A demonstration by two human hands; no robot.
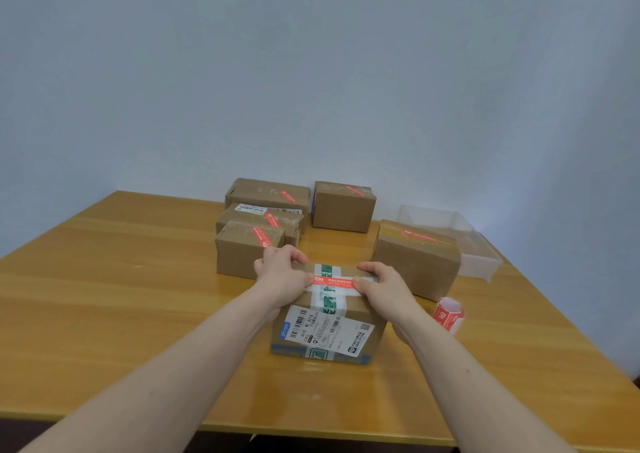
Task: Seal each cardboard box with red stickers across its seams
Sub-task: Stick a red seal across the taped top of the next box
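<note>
Nearest to the camera stands the labelled cardboard box (329, 317), on the wooden table (138, 314), with a shipping label on its front and white-green tape over its top. Both hands grip it at the top edges: the left hand (282, 276) curls over the left side, the right hand (384, 284) over the right side, and the thumbs press the two ends of a red sticker (333, 281) that lies across the tape seam. This box looks almost sealed; only the pressing remains, I think.

Behind it, five more boxes each show a red sticker on top: three in a cluster at the left (249, 255), one at the back (343, 207) and one at the right (415, 262). So the task seems near its end. The sticker roll (448, 316) rests beside the right wrist.

A clear plastic bin (485, 258) stands at the far right, partly behind the right box; I see nothing inside it.
</note>
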